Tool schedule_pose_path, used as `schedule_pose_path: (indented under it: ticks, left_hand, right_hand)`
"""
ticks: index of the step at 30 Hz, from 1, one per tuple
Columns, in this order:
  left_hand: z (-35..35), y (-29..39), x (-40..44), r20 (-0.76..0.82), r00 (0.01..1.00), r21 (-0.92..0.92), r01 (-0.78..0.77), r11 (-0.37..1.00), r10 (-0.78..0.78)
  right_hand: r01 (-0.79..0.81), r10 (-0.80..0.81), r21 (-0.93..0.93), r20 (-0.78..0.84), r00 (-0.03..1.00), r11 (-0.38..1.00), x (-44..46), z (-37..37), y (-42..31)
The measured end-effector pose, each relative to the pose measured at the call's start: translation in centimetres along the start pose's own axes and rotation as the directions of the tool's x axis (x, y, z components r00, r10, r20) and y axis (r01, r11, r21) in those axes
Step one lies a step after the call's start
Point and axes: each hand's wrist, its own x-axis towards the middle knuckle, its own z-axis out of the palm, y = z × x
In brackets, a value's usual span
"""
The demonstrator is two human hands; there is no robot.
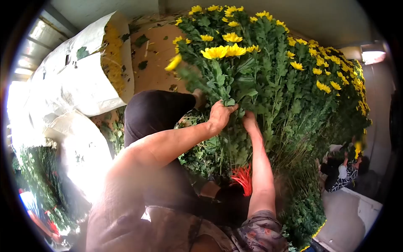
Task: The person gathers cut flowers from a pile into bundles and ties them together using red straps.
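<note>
My left hand (221,117) is closed around the leafy stems of a few yellow chrysanthemums (222,52), whose open blooms stand above it. Just to the right, my right hand (250,122) reaches into the foliage of the large heap of chrysanthemums (277,96). Its fingertips are partly covered by leaves, so what they grip, if anything, is hidden. One yellow bloom (173,62) left of the held stems is smeared by motion. A bunch of thin red strips (242,179) lies below my hands, near my lap.
A white wrapped bundle of yellow flowers (113,59) lies at the left on a brown surface (161,46) with scattered leaves. More green stems (40,180) are at the lower left. Another person (342,174) shows at the far right. My bent knee (155,113) rises beside my left arm.
</note>
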Motion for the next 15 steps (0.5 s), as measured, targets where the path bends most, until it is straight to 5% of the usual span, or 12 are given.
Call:
schedule_pose_path:
  ticks: [1,3,5,6,8,15]
  left_hand:
    - [0.0,0.2,-0.1,-0.002,1.0,-0.035,-0.005,0.999,0.005]
    - [0.0,1.8,-0.3,-0.027,1.0,-0.122,-0.007,0.993,0.004]
    - [-0.8,0.3,1.7,-0.092,0.969,-0.153,-0.242,0.958,0.23]
    - [-1.1,1.1,2.2,-0.2,0.972,-0.052,-0.136,0.989,0.123]
    - [-0.5,3.5,1.1,-0.229,0.973,-0.009,0.02,1.0,-0.022]
    - [-0.1,3.4,0.6,-0.079,0.98,-0.013,0.18,0.984,-0.18]
  right_hand:
    - [-0.003,0.003,-0.004,-0.022,1.0,1.0,-0.1,-0.6,0.8]
    - [0.062,-0.026,0.1,-0.327,0.945,0.993,-0.7,-1.5,4.0]
    - [0.025,0.127,0.317,-0.45,0.884,0.948,-2.5,-2.6,5.2]
    - [-0.035,0.256,0.431,-0.467,0.846,0.902,-3.6,-3.1,5.3]
    - [0.007,0.231,0.459,-0.459,0.858,0.888,-5.0,-4.1,6.4]
    - [0.171,0.115,0.519,-0.473,0.873,0.838,-6.8,-3.7,6.5]
